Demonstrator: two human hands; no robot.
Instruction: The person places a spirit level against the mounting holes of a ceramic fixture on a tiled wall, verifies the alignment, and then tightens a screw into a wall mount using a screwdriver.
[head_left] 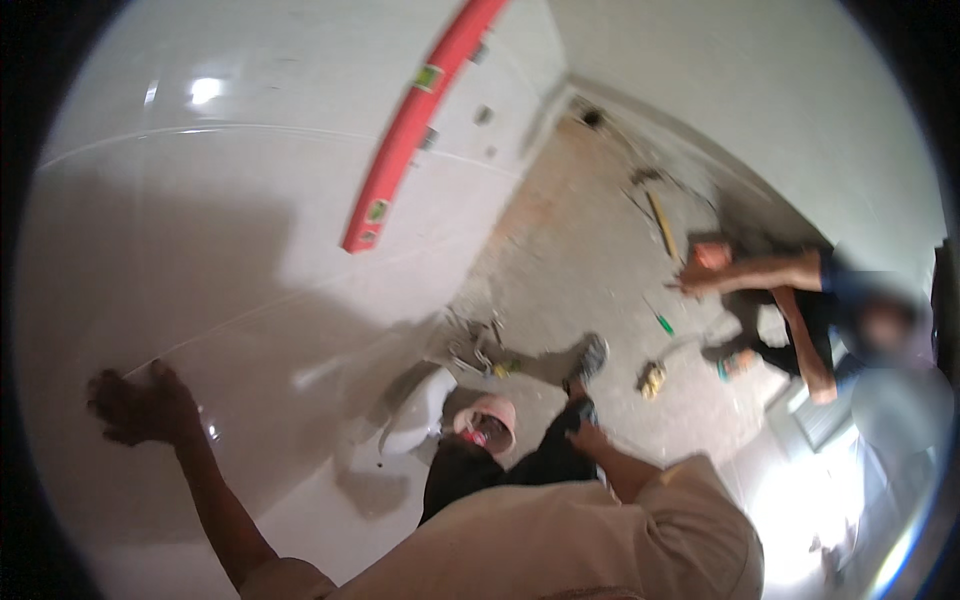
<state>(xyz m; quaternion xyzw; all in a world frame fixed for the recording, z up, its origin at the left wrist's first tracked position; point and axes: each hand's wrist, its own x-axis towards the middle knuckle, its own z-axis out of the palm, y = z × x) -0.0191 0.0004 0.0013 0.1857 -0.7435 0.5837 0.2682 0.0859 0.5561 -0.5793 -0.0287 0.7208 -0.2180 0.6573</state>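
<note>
My left hand is pressed to the pale glossy wall tile at the left, its fingers spread and somewhat bent, close to a thin tile joint. I see nothing held in it. At my dark-trousered leg, my right hand rests with its fingers laid over the thigh; it looks empty. A long red spirit level slants across the upper middle against the tiled wall, away from both hands. Its upper end runs out of view, and what supports it is hidden.
Beside my legs stand a pinkish bucket and a white curved fixture. A co-worker's arm reaches over the rough floor at right. A green-handled screwdriver, a yellow bar and a yellowish lump lie there.
</note>
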